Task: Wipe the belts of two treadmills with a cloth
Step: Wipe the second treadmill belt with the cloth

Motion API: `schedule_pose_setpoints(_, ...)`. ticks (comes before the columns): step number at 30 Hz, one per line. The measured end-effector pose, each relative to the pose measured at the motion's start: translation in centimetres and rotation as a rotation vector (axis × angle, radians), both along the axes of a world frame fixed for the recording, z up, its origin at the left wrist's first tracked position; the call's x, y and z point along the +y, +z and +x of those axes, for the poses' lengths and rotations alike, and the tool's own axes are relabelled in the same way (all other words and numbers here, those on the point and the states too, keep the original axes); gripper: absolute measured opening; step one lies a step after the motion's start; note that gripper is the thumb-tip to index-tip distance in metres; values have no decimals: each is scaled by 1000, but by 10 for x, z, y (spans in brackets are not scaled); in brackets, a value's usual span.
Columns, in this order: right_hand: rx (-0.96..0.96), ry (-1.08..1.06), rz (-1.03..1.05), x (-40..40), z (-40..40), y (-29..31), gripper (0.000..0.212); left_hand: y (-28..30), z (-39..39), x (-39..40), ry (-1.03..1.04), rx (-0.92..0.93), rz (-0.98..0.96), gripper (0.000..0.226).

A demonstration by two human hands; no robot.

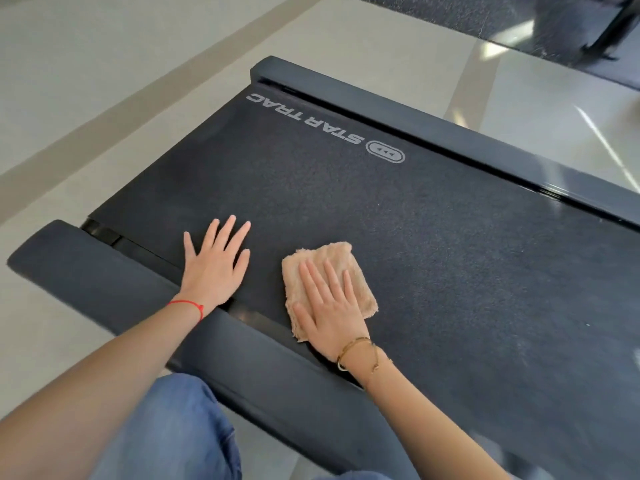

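On the near edge of the treadmill belt point(398, 220), close to the padded side rail point(104, 282): one folded tan cloth point(332, 268), pile fabric, lying flat on the dark textured surface with its near corner overlapping the gap beside the rail. Right hand point(332, 313) lies palm-down on top of the cloth, fingers point(320, 282) straight and spread, pressing rather than gripping, which likely keeps the whole pad in contact for a sweeping stroke. Left hand point(214, 268) rests flat on the bare belt just beside the cloth, fingers extended, grasping nothing; judged a brace for the crouching body, a denim-clad knee point(166, 427) showing below. Cloth is roughly rectangular, long axis running from the near rail outward across the belt, far short edge pointing toward the opposite rail point(433, 133). Belt's own long axis runs lower right to upper left, ending near the printed logo point(304, 119). Pale tiled floor point(104, 64) surrounds the machine; second treadmill not identifiable
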State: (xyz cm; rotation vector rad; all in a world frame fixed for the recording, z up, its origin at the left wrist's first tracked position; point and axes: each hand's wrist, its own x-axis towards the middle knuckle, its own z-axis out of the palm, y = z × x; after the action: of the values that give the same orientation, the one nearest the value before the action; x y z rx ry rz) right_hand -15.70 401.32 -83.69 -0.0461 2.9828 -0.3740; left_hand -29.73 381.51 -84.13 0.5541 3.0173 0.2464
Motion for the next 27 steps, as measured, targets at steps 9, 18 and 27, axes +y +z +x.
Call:
schedule_pose_setpoints(9,-8,204,14,6,-32,7,67,3,-18,-62,60,-41,48,55)
schedule_pose_setpoints(18,-29,-192,19,23,-154,4,66,-12,-50,-56,56,18,31,56)
schedule_pose_setpoints(27,88,-175,-91,5,-156,-3,70,-19,-83,-57,143,64,58,58)
